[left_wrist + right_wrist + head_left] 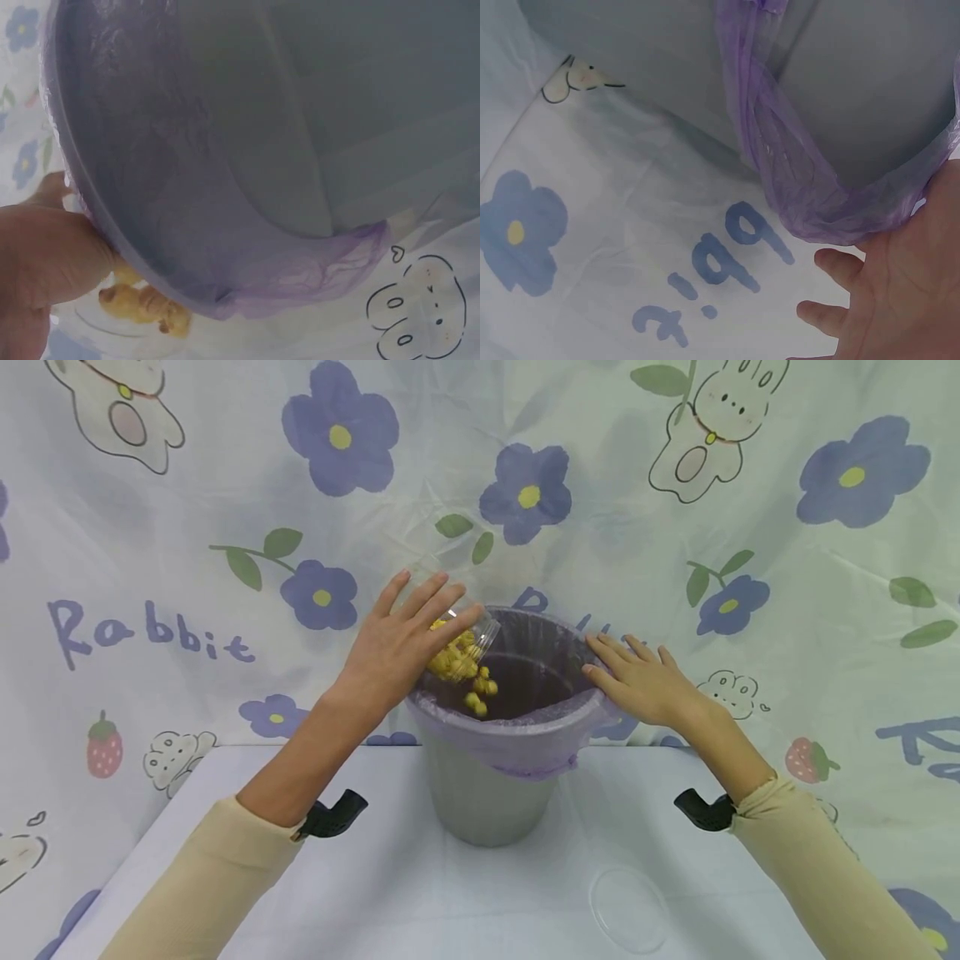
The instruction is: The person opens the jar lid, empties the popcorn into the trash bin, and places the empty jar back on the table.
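Observation:
In the head view my left hand (401, 642) grips a clear plastic jar (489, 632), tipped sideways over the left rim of a grey trash bin (487, 802). Yellow popcorn (453, 658) fills the jar's lower side, and several pieces drop from its mouth into the bin. A purple trash bag (525, 760) lines the bin and folds over its rim. On the right, my right hand (637, 683) rests against the rim with its fingers extended. The left wrist view shows more popcorn (146, 307) beside the bin's edge; most of the jar is hidden there.
A round clear lid (628, 912) lies on the white tabletop (337, 902), in front of the bin and to its right. Behind stands a white cloth (420, 527) printed with flowers and rabbits. Black wrist mounts (333, 814) stick out from the sleeves.

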`<state>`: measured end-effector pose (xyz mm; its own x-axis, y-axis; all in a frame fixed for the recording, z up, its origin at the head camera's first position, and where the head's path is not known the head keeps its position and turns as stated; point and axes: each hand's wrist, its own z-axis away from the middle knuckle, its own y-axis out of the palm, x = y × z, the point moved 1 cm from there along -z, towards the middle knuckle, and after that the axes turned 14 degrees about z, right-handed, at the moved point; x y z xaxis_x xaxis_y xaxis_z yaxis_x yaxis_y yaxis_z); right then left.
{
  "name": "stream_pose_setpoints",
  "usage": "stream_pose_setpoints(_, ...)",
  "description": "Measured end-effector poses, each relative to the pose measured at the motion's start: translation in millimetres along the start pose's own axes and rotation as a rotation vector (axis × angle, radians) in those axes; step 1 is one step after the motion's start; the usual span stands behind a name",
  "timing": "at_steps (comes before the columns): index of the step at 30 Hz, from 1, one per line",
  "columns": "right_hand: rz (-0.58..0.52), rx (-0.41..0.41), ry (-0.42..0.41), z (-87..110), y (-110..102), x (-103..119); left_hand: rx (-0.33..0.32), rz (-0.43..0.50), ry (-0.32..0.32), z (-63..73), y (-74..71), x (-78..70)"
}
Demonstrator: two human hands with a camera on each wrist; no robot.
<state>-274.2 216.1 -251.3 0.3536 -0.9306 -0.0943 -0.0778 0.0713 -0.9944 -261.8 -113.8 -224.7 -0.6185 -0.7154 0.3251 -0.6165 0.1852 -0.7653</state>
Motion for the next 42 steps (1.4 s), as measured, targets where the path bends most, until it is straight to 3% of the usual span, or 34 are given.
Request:
stream_pose_setpoints(13,0.002,-0.001,0.003,0.7,2.1,0.9,0.007,-0.014,0.012,1.6,2.3,0.6)
stream_pose_setpoints(24,-0.002,0.002,0.009,0.5,1.7,1.1,0.057,-0.182,0.048,1.7,0.9,-4.4)
stream_pose_setpoints(35,-0.009,0.0,0.01,0.9,1.8,0.4,0.045,-0.223,0.106,1.9,1.3,-3.8)
stream_pose_setpoints(42,-0.009,0.0,0.009,0.0,1.2,0.6,-0.052,-0.294,0.217,4.9,1.9,-1.1)
